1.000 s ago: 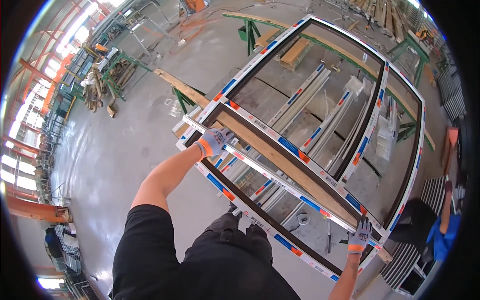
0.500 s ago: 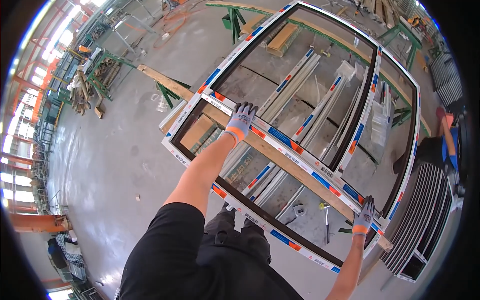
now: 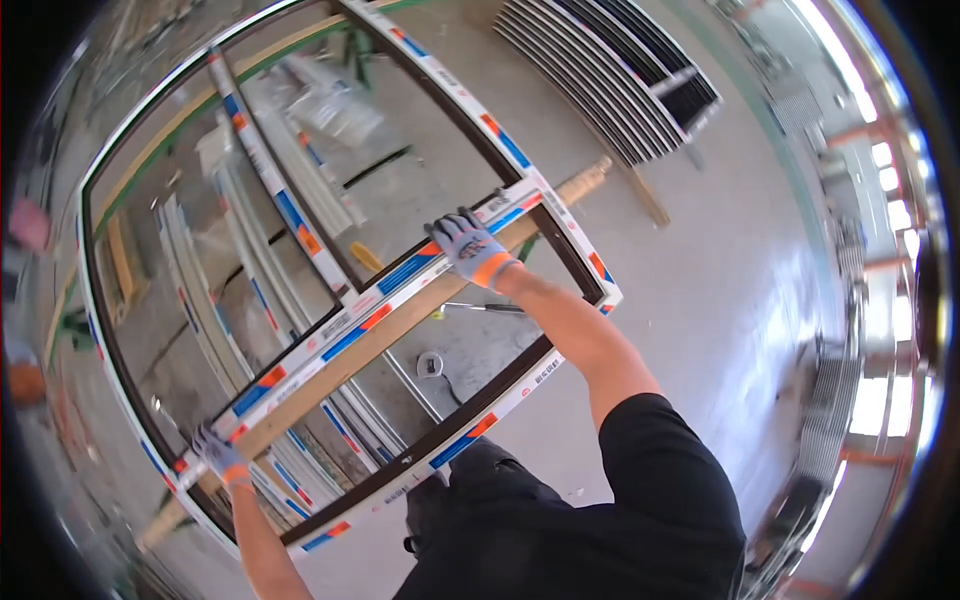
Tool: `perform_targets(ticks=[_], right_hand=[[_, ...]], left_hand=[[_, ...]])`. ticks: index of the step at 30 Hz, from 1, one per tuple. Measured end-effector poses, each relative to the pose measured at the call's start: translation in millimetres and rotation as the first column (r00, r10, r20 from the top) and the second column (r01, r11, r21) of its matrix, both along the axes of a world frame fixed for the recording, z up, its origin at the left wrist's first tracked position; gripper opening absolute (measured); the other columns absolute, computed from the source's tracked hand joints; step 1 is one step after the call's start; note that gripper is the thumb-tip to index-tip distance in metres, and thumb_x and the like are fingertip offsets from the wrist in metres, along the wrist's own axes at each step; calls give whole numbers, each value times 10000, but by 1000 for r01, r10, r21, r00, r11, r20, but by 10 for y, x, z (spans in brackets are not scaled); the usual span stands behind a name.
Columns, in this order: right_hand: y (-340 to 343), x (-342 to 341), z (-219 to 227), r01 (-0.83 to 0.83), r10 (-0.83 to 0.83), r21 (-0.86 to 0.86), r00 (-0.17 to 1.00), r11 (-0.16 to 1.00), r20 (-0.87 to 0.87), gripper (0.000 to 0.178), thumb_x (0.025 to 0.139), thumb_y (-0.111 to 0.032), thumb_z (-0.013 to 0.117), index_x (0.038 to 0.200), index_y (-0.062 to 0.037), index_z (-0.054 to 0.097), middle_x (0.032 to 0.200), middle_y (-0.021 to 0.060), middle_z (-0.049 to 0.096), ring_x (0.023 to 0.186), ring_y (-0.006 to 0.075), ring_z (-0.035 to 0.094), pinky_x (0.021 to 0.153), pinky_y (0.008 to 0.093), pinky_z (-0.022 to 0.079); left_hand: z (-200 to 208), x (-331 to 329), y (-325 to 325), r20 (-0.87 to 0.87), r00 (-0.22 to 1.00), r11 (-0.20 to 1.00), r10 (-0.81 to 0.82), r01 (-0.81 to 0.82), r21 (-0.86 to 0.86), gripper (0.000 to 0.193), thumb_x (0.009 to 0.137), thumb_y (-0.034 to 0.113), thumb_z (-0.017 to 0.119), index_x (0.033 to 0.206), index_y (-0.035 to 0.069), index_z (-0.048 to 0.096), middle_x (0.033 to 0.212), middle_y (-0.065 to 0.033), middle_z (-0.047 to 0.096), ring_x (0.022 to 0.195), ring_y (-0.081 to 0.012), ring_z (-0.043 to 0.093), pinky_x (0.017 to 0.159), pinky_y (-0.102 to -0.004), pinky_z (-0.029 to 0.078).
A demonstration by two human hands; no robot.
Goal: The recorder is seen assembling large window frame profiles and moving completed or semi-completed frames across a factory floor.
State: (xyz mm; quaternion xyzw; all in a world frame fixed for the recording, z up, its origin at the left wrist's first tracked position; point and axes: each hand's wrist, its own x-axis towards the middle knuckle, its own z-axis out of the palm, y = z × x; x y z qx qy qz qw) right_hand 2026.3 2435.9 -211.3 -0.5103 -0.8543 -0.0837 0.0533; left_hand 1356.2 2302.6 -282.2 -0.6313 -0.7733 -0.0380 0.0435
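A large window frame (image 3: pixel 340 330), dark inside with white film and blue and orange stripes, lies tilted across my view on wooden beams. Both hands wear grey gloves with orange cuffs. My right hand (image 3: pixel 468 248) is closed over the frame's crossbar near its right end, fingers bent round the far edge. Over at the left end of the same crossbar, my left hand (image 3: pixel 217 455) is closed on it, its fingertips partly hidden. A wooden beam (image 3: pixel 402 318) runs beneath the crossbar.
Through the frame's openings I see white profiles (image 3: pixel 255 270), a hammer (image 3: pixel 485 307) and a round white object (image 3: pixel 430 364) on the floor. Stacked dark panels (image 3: pixel 590 75) stand at the far right. A beam end (image 3: pixel 585 183) sticks out past the frame.
My view has swung round, so the frame and both hands appear further left and turned. My left hand is now near the crossbar's left end. Both hands remain on the crossbar.
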Motion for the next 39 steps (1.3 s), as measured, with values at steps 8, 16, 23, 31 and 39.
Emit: perform_targets(ticks=[8, 16, 23, 31, 39], right_hand=[[165, 632, 128, 47, -51, -228, 999, 973, -11, 245, 739, -225, 693, 913, -105, 570, 905, 60, 593, 924, 253, 573, 863, 360, 448], [381, 892, 63, -50, 14, -370, 995, 928, -99, 355, 710, -305, 707, 978, -96, 606, 960, 64, 607, 952, 262, 582, 847, 384, 466], [525, 748, -26, -90, 33, -420, 989, 903, -141, 340, 706, -297, 716, 973, -111, 616, 947, 69, 625, 952, 284, 598, 830, 400, 484], [614, 20, -211, 74, -27, -391, 992, 917, 126, 428, 621, -278, 713, 986, -77, 616, 983, 106, 602, 991, 291, 573, 845, 405, 470], [556, -602, -202, 126, -36, -392, 973, 911, 229, 514, 633, -305, 738, 1072, -85, 586, 1045, 99, 572, 1044, 277, 540, 891, 398, 434]], left_hand=[[472, 854, 410, -39, 991, 992, -127, 128, 13, 410, 751, -46, 521, 1149, 51, 547, 1150, -155, 562, 1153, -373, 465, 1012, -484, 360], [525, 1140, 473, -147, 988, 996, -44, 31, -84, 449, 729, 21, 625, 1167, 69, 541, 1181, -157, 552, 1150, -356, 482, 1014, -469, 363], [630, 1732, 442, 6, 975, 961, -221, 219, -167, 803, 588, 192, 823, 1298, 61, 473, 1311, -172, 499, 1237, -389, 439, 1060, -511, 341], [44, 889, 871, -78, 958, 943, -275, 253, -215, 980, 535, 545, 836, 1288, 54, 447, 1237, -159, 482, 1159, -365, 449, 1010, -509, 352], [131, 450, 671, -146, 955, 960, -258, 237, -149, 895, 535, 594, 809, 1199, 72, 514, 1162, -113, 502, 1080, -310, 475, 972, -446, 383]])
